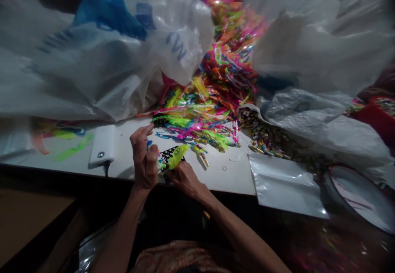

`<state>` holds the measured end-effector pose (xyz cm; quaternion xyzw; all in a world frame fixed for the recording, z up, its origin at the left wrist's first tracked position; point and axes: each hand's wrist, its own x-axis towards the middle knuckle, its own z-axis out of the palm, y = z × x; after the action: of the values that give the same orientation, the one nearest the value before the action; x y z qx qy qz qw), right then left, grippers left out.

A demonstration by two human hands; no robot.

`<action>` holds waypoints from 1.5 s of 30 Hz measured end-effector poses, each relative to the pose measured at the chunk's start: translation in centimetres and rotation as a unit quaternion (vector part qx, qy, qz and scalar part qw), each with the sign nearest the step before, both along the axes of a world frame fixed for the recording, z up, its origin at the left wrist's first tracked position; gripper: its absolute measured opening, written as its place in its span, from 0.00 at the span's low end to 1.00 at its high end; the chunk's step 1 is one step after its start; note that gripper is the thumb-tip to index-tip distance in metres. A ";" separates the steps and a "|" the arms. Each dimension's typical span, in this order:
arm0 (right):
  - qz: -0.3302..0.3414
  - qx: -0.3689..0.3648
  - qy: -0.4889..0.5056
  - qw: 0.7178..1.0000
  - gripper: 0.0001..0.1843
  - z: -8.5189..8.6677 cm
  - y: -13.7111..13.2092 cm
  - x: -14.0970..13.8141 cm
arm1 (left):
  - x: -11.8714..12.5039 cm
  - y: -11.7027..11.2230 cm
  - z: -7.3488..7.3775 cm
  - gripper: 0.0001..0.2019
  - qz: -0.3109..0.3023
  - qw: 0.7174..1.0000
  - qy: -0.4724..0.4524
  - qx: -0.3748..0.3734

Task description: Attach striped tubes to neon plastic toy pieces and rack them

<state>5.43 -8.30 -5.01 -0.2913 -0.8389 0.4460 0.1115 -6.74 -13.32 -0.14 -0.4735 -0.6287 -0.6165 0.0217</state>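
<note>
Over the table's front edge, my left hand [143, 158] is raised with its fingers curled in. Small white and coloured pieces [161, 160] show beside its thumb side; what its fingers grip is partly hidden. My right hand [185, 177] lies close by on the right, its fingers bent and pressed together. A translucent yellow-green plastic piece [179, 156] sticks up from the right fingertips. Beneath it is a black board with rows of holes [168, 153], partly covered by both hands. A few slim patterned sticks [203, 158] lie just right of the board.
A heap of bright plastic strips [228, 71] spreads behind my hands between large white sacks [123, 59]. A white power bank [103, 144] with a cable stands left. To the right are many small sticks [262, 129], a flat clear bag [286, 184] and a round rimmed basin [354, 195].
</note>
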 end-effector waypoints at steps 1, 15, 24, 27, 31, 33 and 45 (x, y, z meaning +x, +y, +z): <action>0.006 0.019 -0.015 1.000 0.06 0.3 0.2 0.1 | 0.0 0.0 -0.1 0.22 0.002 1.000 -0.004 0.001; 0.082 0.145 -0.080 0.983 0.05 1.0 -0.9 -0.2 | 0.1 0.1 -0.6 0.28 -0.018 0.999 -0.027 0.010; 0.023 0.052 -0.046 0.997 0.08 1.7 1.4 1.1 | 0.7 0.1 0.1 0.21 -0.025 0.999 -0.046 0.005; 0.053 0.133 -0.086 0.986 0.06 1.4 0.7 0.4 | 0.6 0.2 -0.1 0.22 -0.028 0.999 -0.043 0.008; 0.051 0.249 -0.128 0.959 0.11 0.8 -1.6 -0.6 | 0.5 0.5 -0.3 0.24 -0.030 0.998 -0.057 0.012; 0.036 0.245 -0.157 0.956 0.11 0.7 -2.0 -0.7 | 0.3 0.5 -0.3 0.25 -0.025 0.998 -0.061 0.010; -0.048 0.245 -0.320 0.914 0.15 4.1 9.0 3.2 | 2.2 -1.3 0.6 0.20 0.003 0.999 0.023 0.022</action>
<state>8.58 0.74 -0.88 -0.4220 -0.8977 0.1035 -0.0732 -4.52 -14.67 0.41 -0.4852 -0.6156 -0.6191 0.0487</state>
